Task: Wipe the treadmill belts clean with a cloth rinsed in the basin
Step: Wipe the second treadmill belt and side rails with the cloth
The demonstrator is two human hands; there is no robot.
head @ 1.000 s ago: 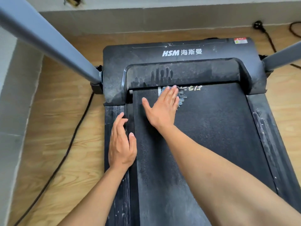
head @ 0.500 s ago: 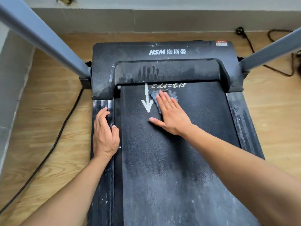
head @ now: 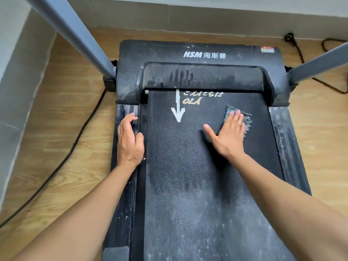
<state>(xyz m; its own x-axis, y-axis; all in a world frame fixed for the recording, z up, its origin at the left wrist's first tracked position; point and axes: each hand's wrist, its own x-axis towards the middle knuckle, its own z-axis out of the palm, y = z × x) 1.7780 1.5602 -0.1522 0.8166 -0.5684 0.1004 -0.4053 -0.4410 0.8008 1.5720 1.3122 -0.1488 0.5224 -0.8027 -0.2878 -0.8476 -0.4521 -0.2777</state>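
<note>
Swept toward 3 o'clock, the cloth (head: 247,119) is pressed under straight fingers (head: 235,120) of the right hand (head: 228,137), the left hand (head: 130,143) braced loosely at 9.

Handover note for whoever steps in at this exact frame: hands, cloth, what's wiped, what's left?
Right hand flat, pressing the grey cloth on the treadmill belt, right of the white arrow.
Left hand rests on the left side rail, holding nothing.
Done: belt's far part looks darker, probably wiped.
Left: near belt, right side rail and motor cover show dust. Basin not in view.
</note>
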